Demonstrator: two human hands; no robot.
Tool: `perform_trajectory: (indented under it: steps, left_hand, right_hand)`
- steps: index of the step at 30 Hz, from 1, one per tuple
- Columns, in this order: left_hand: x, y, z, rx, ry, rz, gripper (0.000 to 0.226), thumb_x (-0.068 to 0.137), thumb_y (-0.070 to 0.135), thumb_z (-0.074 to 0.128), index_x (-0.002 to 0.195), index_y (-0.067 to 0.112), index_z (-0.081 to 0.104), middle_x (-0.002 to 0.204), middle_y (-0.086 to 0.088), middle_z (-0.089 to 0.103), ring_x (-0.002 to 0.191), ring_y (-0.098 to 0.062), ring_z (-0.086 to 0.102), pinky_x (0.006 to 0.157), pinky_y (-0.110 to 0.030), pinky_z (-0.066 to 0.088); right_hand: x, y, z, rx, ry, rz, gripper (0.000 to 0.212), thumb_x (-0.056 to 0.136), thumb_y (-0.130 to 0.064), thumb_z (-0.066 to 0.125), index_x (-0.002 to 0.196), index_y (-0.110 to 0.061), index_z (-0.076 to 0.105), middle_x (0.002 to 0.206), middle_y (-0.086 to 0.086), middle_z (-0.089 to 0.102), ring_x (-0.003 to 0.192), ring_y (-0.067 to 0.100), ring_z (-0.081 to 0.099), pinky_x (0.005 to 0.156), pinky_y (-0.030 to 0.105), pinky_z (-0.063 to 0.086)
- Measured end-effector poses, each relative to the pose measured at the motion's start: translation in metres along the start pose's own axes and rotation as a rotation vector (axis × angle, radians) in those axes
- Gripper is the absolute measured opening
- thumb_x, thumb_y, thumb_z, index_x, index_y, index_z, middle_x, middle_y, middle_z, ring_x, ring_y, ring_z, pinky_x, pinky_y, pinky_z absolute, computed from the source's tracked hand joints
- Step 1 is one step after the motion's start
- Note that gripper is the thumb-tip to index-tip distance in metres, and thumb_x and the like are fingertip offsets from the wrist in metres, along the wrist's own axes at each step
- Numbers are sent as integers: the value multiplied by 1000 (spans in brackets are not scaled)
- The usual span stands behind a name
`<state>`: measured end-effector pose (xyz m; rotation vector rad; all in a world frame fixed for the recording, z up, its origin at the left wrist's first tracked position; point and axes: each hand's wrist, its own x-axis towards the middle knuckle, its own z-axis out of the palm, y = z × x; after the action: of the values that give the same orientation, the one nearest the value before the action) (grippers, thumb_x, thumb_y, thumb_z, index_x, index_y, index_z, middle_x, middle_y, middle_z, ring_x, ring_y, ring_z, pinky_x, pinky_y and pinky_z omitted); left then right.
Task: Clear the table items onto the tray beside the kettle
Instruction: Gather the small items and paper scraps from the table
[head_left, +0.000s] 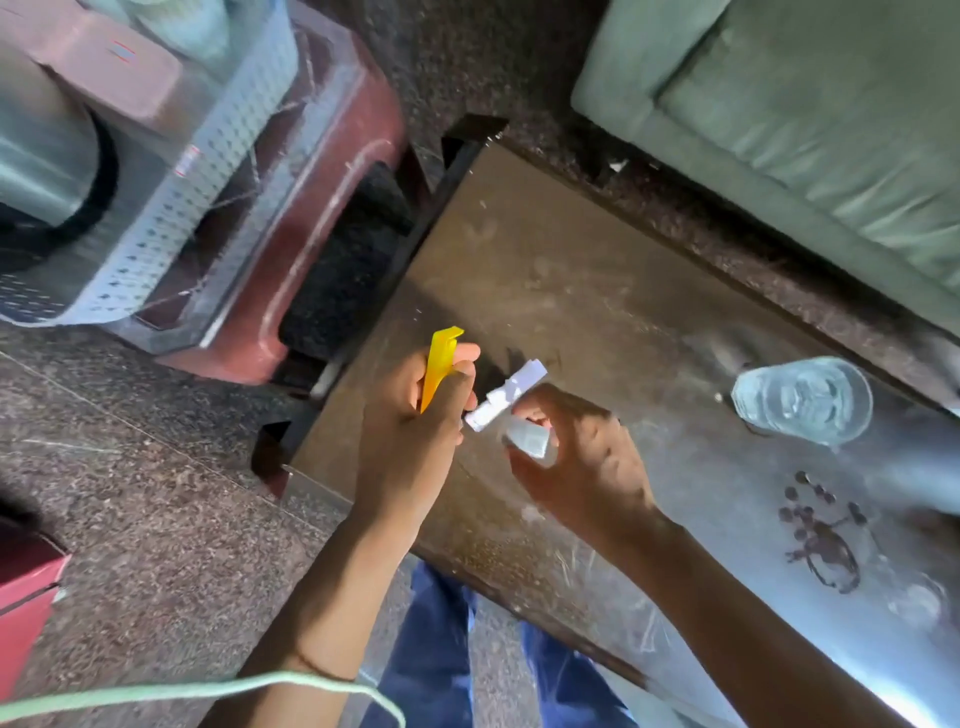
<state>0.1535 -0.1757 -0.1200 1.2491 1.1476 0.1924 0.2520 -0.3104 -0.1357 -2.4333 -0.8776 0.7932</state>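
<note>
Speckled dark stone floor; brown table (597, 291), scuffed and dusty. My left hand (415, 421) is curled around a yellow plastic piece (439, 364), over the table's left edge. My right hand (576, 457) pinches a white paper strip (506, 397) and a small clear item (530, 441), just beside the left. A clear glass (805, 400) stands near the far edge. No legible writing. Green sofa (805, 130) beyond the table.

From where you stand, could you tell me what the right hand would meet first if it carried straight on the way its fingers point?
Most likely the left hand. The right hand, gripping a white paper piece, points left toward it, with only a narrow gap between them. Depth is unclear, so it might pass slightly beside it.
</note>
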Motion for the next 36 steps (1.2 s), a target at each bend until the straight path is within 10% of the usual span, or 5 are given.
perform_trajectory:
  steps: [13, 26, 36]
  left_hand:
    - [58, 103, -132, 347, 199, 300, 35, 96, 36, 47, 104, 21, 77, 70, 2, 63, 70, -27, 58, 69, -48, 48]
    - [148, 141, -192, 739, 326, 404, 20, 107, 19, 66, 120, 15, 81, 108, -10, 79, 100, -33, 71, 93, -45, 56]
    - [187, 124, -195, 709, 233, 205, 22, 97, 15, 76, 117, 23, 84, 103, 4, 81, 105, -19, 76, 104, -31, 58]
  right_hand:
    - [152, -184, -52, 325, 65, -278, 30, 83, -15, 88, 111, -17, 78, 100, -8, 80, 90, 5, 74, 89, 34, 63]
    - [272, -283, -34, -362, -101, -592, 35, 86, -5, 74, 115, -25, 74, 123, 1, 74, 114, 23, 68, 96, 38, 55]
    - [306, -308, -21, -598, -300, -569, 25, 76, 0, 80, 72, -24, 73, 98, 9, 80, 99, 26, 73, 88, 31, 58]
